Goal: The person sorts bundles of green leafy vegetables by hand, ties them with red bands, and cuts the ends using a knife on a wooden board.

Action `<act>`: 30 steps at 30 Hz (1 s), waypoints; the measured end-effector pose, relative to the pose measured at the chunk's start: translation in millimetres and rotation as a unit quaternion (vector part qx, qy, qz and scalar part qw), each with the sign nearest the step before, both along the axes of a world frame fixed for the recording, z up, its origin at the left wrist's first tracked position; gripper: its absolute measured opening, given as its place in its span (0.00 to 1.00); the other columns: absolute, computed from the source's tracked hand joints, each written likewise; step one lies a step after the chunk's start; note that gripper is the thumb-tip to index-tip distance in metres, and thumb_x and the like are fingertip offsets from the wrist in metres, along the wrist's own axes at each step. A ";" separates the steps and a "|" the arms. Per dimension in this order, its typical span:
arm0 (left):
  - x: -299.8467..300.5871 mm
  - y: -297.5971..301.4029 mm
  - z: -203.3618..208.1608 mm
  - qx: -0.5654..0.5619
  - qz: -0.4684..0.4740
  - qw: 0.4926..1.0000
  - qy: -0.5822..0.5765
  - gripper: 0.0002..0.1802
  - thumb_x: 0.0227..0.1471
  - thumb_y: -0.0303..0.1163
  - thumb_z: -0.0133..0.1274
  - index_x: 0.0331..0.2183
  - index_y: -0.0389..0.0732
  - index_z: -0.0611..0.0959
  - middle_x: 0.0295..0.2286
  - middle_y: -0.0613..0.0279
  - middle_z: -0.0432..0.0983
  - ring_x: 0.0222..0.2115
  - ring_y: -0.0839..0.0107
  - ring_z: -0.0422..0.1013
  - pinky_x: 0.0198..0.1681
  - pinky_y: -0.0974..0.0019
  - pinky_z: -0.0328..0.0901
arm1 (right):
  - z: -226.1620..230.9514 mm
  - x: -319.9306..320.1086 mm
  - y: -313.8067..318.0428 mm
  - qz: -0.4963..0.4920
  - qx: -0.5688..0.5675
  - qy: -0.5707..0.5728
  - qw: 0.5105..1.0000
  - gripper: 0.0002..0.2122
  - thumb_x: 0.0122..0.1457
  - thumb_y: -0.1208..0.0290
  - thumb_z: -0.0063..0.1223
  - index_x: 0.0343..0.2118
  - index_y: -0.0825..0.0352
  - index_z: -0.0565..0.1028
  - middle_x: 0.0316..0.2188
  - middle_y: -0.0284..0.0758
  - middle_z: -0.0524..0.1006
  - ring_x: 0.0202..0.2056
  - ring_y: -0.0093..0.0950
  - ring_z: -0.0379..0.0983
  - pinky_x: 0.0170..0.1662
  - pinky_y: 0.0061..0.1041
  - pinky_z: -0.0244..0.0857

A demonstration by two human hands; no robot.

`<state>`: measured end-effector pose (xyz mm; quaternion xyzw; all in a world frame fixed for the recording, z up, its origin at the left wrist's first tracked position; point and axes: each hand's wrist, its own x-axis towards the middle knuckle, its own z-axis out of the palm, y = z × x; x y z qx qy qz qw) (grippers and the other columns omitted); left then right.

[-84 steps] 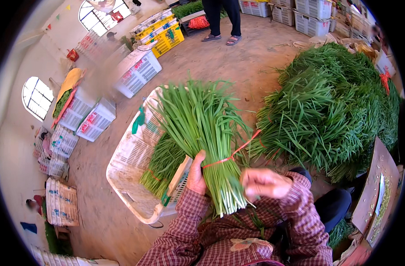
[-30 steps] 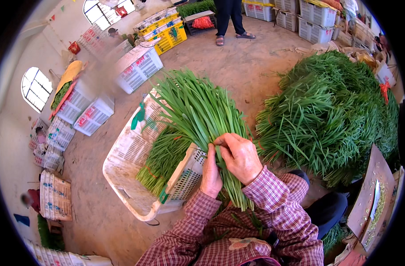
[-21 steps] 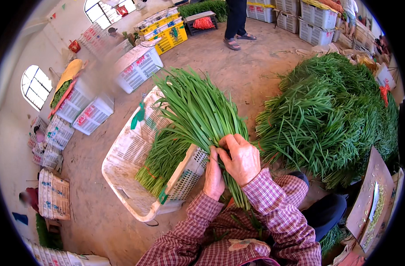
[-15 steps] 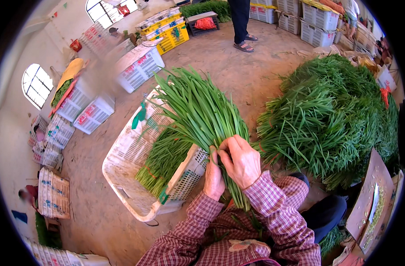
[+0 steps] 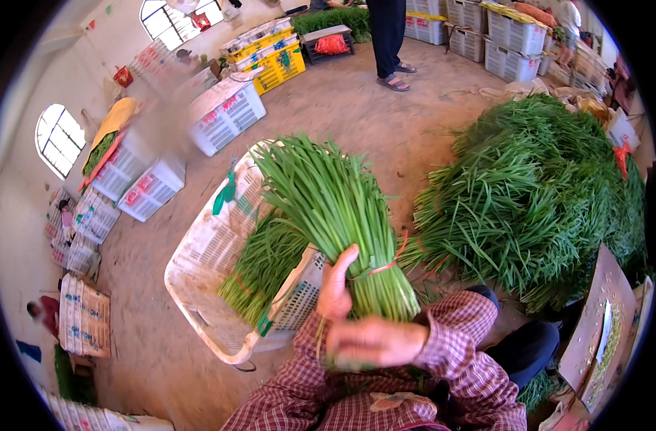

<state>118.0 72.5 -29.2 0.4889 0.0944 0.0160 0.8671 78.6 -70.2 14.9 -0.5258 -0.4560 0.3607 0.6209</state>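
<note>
A thick bundle of garlic chives (image 5: 328, 197) is held upright in front of me, leaves tilting up and left over the crate rim. An orange-red tie (image 5: 383, 269) circles its pale stems, one loose end sticking up. My left hand (image 5: 334, 289) grips the bundle from its left side, thumb up along the stems. Just below the stem ends, my right hand (image 5: 378, 342) is smeared by motion, so its fingers cannot be read. To the left stands a white plastic crate (image 5: 191, 269) with more chives (image 5: 263, 266) lying in it.
A large heap of chives (image 5: 522, 194) lies on the floor at right. Beside it leans a board with a knife-like blade (image 5: 601, 345). White crates (image 5: 227, 115) and yellow crates (image 5: 279, 68) line the far left. A person in dark trousers (image 5: 387, 36) stands ahead.
Both hands were together at the stems; now the right hand has dropped below the stem ends. The bundle has come lower and turned, bringing its orange-red tie into sight.
</note>
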 end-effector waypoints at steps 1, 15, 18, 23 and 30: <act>2.7 5.0 -8.6 -0.066 0.011 0.998 0.011 0.29 0.48 0.31 0.60 0.52 0.35 0.71 0.46 0.59 0.74 0.44 0.68 0.72 0.51 0.63 0.67 | 0.9 -3.6 -4.6 0.088 -0.002 -0.102 0.991 0.08 0.64 0.67 0.48 0.39 0.67 0.72 0.29 0.38 0.76 0.29 0.34 0.76 0.33 0.32 0.69; -15.8 7.1 25.0 0.106 -0.059 0.991 -0.053 0.25 0.47 0.23 0.62 0.48 0.37 0.74 0.42 0.63 0.76 0.40 0.73 0.73 0.44 0.67 0.70 | 56.9 50.9 -4.9 -0.578 0.083 -0.274 0.764 0.08 0.54 0.84 0.51 0.38 0.69 0.75 0.30 0.39 0.73 0.30 0.36 0.73 0.33 0.28 0.67; -18.5 -1.1 20.6 0.097 -0.071 0.992 -0.033 0.25 0.47 0.22 0.62 0.48 0.37 0.73 0.41 0.64 0.76 0.39 0.73 0.73 0.43 0.69 0.70 | 70.4 61.0 0.0 -0.585 0.032 -0.334 0.739 0.07 0.52 0.78 0.56 0.36 0.65 0.75 0.28 0.36 0.71 0.32 0.36 0.72 0.33 0.31 0.67; -21.8 -8.6 18.5 0.079 -0.107 0.991 -0.007 0.27 0.46 0.24 0.62 0.49 0.35 0.73 0.43 0.60 0.76 0.41 0.70 0.73 0.46 0.66 0.69 | 74.9 75.0 -3.4 -0.570 -0.116 -0.405 0.706 0.11 0.47 0.67 0.63 0.33 0.62 0.76 0.27 0.33 0.69 0.35 0.34 0.71 0.33 0.35 0.68; -22.0 -8.8 19.5 0.089 -0.130 0.987 -0.013 0.26 0.48 0.25 0.62 0.49 0.35 0.73 0.43 0.61 0.75 0.41 0.70 0.73 0.45 0.66 0.69 | 52.9 82.0 2.6 -0.575 -0.124 -0.424 0.689 0.08 0.45 0.68 0.64 0.26 0.61 0.76 0.22 0.32 0.67 0.31 0.34 0.70 0.30 0.34 0.66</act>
